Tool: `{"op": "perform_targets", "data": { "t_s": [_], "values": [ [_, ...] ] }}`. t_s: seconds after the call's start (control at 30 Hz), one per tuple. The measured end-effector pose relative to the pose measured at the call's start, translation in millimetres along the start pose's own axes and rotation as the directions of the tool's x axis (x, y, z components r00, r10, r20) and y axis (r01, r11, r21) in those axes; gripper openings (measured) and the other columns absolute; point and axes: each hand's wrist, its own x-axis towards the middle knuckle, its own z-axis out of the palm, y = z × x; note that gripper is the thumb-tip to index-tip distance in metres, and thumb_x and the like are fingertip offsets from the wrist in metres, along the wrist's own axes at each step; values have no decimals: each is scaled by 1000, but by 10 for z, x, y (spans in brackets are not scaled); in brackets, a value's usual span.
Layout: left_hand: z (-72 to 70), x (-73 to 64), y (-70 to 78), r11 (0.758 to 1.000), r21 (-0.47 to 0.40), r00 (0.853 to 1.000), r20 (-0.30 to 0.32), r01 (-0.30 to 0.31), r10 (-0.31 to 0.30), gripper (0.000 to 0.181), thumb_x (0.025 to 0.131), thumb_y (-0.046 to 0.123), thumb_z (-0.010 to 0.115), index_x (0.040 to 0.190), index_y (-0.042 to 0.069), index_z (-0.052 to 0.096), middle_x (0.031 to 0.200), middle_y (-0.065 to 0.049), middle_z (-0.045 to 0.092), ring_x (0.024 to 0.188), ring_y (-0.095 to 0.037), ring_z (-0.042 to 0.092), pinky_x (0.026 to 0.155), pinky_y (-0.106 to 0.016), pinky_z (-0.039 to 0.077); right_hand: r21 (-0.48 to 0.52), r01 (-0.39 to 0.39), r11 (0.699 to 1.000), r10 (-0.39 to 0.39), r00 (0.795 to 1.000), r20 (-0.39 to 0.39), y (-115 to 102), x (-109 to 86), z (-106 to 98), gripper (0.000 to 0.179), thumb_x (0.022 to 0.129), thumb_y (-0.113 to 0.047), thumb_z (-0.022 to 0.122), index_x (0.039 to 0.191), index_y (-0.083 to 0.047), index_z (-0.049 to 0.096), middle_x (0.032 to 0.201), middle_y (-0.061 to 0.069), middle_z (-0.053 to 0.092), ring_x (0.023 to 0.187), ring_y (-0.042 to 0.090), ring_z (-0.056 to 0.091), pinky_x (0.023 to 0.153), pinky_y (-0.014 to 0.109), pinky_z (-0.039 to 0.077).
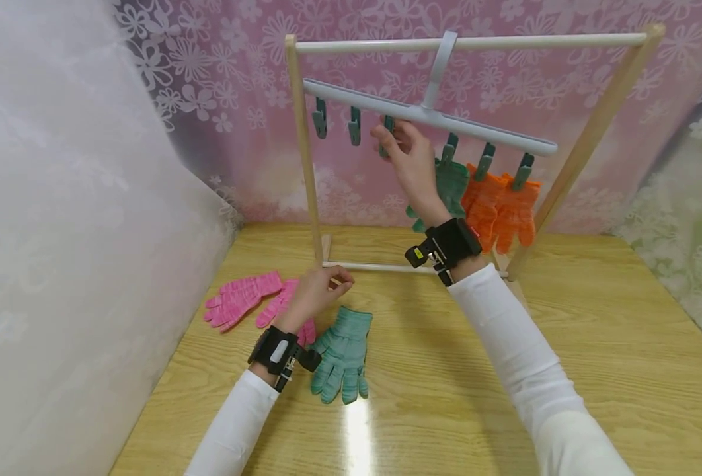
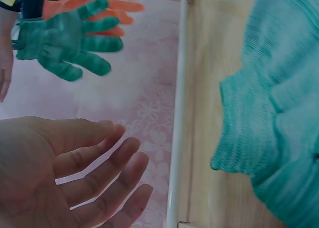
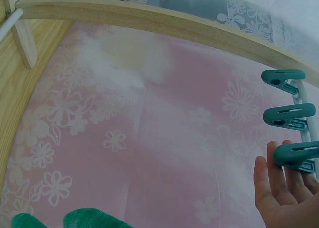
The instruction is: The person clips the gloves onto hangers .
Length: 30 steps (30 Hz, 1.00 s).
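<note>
My right hand (image 1: pixel 413 162) is raised to the hanger (image 1: pixel 375 102) and holds a green clip (image 3: pixel 296 153) between thumb and fingers. Two more bare clips hang left of it, a middle clip (image 1: pixel 355 125) and an end clip (image 1: pixel 320 119). My left hand (image 1: pixel 315 294) hovers over the table, fingers loosely bent, holding nothing. Close by lies a green knit glove (image 1: pixel 344 357), cuff toward the rack. Partly behind my right wrist, another green glove (image 2: pixel 75 38) hangs from a clip, beside two clipped orange gloves (image 1: pixel 514 211).
The hanger hooks over the top bar (image 1: pixel 523 41) of a wooden rack with side posts (image 1: pixel 306 152) and a low white bar (image 1: pixel 375 267). Pink gloves (image 1: pixel 244 299) lie on the table left, partly under my left arm. A flowered curtain (image 1: pixel 238 132) stands behind.
</note>
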Motion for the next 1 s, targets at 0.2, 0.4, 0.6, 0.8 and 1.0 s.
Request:
{"op": "perform_targets", "data": {
  "t_s": [0.2, 0.4, 0.6, 0.8, 1.0],
  "values": [
    [64, -20, -13, 995, 97, 999, 24, 39, -42, 11, 98, 18, 69, 105, 10, 73, 101, -7, 75, 94, -25, 72, 79, -40, 59, 1, 6, 1000, -6, 1000, -1, -31, -53, -60, 34, 102, -21, 64, 133, -10, 65, 112, 8, 73, 101, 28, 67, 93, 34, 55],
    [128, -24, -82, 981, 187, 996, 61, 56, -69, 12, 97, 19, 72, 102, 9, 74, 98, -8, 75, 89, -23, 71, 74, -37, 58, -16, 9, 1000, -9, 1000, 15, -25, -68, -131, 33, 103, -21, 62, 133, -9, 64, 116, 9, 73, 96, 17, 69, 92, 36, 56],
    [202, -42, -137, 965, 256, 991, 101, 61, -90, 22, 93, 23, 76, 103, 4, 71, 89, -6, 70, 82, -21, 66, 70, -35, 55, -35, 6, 999, -5, 999, 40, -22, -95, -191, 32, 104, -19, 60, 133, -6, 63, 121, 11, 71, 99, 21, 68, 93, 37, 56],
    [232, -71, -133, 954, 286, 987, 106, 88, -123, 33, 86, 30, 84, 99, 3, 69, 84, -6, 68, 73, -19, 62, 62, -33, 50, -49, 13, 999, -9, 998, 65, -40, -133, -227, 33, 104, -21, 59, 133, -5, 64, 122, 13, 71, 104, 26, 66, 91, 35, 56],
    [250, -106, -114, 942, 325, 985, 111, 90, -132, 36, 78, 33, 89, 91, 6, 69, 80, -3, 67, 68, -18, 60, 57, -33, 47, -69, 47, 996, -41, 996, 81, -18, -153, -253, 36, 106, -19, 56, 137, -2, 59, 124, 16, 70, 105, 30, 66, 89, 34, 58]
  ]
}}
